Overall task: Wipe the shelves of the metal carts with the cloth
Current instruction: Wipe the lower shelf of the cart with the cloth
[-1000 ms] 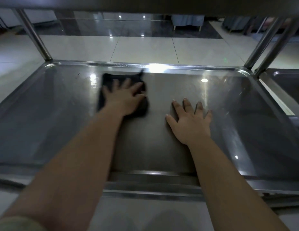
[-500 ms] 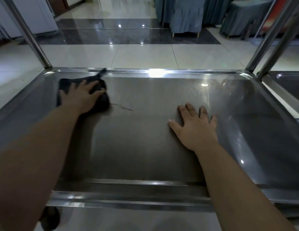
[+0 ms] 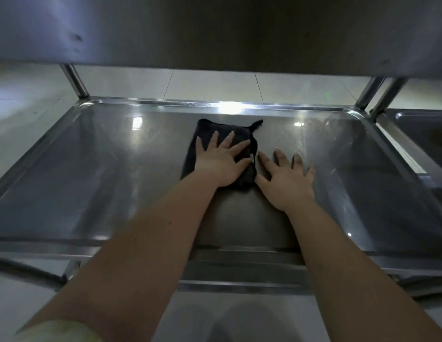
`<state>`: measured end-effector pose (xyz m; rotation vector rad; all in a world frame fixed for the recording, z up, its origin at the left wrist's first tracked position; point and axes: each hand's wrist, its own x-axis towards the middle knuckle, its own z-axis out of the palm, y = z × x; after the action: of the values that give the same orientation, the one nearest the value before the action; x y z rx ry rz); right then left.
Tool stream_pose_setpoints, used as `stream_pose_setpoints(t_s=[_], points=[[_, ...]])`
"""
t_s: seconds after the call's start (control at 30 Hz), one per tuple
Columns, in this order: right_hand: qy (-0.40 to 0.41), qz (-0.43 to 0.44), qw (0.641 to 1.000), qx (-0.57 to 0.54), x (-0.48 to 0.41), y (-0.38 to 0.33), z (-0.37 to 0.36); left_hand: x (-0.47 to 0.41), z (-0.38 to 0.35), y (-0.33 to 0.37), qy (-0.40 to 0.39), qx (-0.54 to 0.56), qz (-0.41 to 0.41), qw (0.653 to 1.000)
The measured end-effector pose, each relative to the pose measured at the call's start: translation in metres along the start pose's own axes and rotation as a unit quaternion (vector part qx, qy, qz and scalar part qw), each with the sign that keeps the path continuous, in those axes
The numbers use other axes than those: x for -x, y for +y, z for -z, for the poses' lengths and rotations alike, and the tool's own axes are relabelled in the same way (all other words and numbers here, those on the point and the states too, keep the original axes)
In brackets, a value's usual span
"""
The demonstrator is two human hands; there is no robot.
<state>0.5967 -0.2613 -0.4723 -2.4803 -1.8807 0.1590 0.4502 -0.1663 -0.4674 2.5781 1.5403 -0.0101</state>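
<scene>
Pale floor tiles (image 3: 215,85) show past the far rim of the steel cart shelf (image 3: 104,181), and the underside of the upper shelf (image 3: 215,33) now fills the top of the view, where half a second ago it was out of sight. The head has dipped lower.

The black cloth (image 3: 222,128) was at the shelf's 10 o'clock corner half a second ago. It is now back at mid-shelf, slightly toward 12 o'clock. The left hand (image 3: 220,164) presses it flat with fingers spread wide and straight. The right hand (image 3: 286,178) has stayed planted on bare metal, fingers splayed and holding nothing. The cloth's edge now lies just beside its thumb.

The far-left strip has probably had a full out-and-back stroke. The half toward 3 o'clock, next to the neighbouring cart (image 3: 422,129), looks still to be done. The bracing hand sits in that path and would likely need to shift first.
</scene>
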Motion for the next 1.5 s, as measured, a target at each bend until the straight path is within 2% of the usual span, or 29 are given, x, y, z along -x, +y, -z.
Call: stream_pose_setpoints(t_s=[0.13,0.27,0.37,0.5,0.63,0.7,0.9,0.97,1.07,1.17,1.23,1.4,1.5], points=[[0.000,-0.005,1.000,-0.022,0.001,-0.001,0.001,0.022,0.005,-0.060,0.013,0.017,0.020,1.000],[0.005,-0.006,1.000,-0.022,0.002,-0.002,0.002,0.065,0.014,-0.172,0.032,-0.001,0.148,0.988],[-0.003,-0.007,1.000,0.001,0.002,-0.007,0.003,0.090,0.015,-0.208,0.033,-0.001,0.199,0.979],[-0.031,-0.034,0.999,0.007,0.007,-0.036,0.009,0.089,0.018,-0.199,0.039,0.007,0.201,0.979],[-0.046,0.068,0.997,-0.003,0.019,-0.114,0.004,0.090,0.019,-0.201,0.042,0.011,0.196,0.980],[-0.036,0.079,0.996,-0.009,0.021,-0.144,-0.004,0.091,0.018,-0.201,0.041,0.007,0.190,0.981],[-0.004,0.064,0.998,-0.001,0.022,-0.149,-0.014,0.090,0.018,-0.192,0.023,-0.004,0.189,0.982],[-0.007,0.062,0.998,0.003,0.022,-0.150,-0.014,0.084,0.013,-0.164,0.027,-0.009,0.147,0.989],[-0.008,0.063,0.998,0.016,0.022,-0.147,-0.014,0.076,0.004,-0.115,0.029,0.008,0.038,0.999],[-0.018,0.061,0.998,0.006,0.019,-0.143,-0.014,0.072,0.010,-0.124,0.009,0.022,0.019,1.000],[-0.026,0.060,0.998,-0.007,0.017,-0.144,-0.014,0.077,0.014,-0.157,0.016,0.022,0.049,0.998],[-0.026,0.056,0.998,-0.001,0.017,-0.147,-0.015,0.122,0.026,-0.279,0.047,0.009,0.212,0.976],[-0.026,0.053,0.998,0.006,0.018,-0.150,-0.014,0.149,0.028,-0.310,0.043,-0.008,0.248,0.968]])
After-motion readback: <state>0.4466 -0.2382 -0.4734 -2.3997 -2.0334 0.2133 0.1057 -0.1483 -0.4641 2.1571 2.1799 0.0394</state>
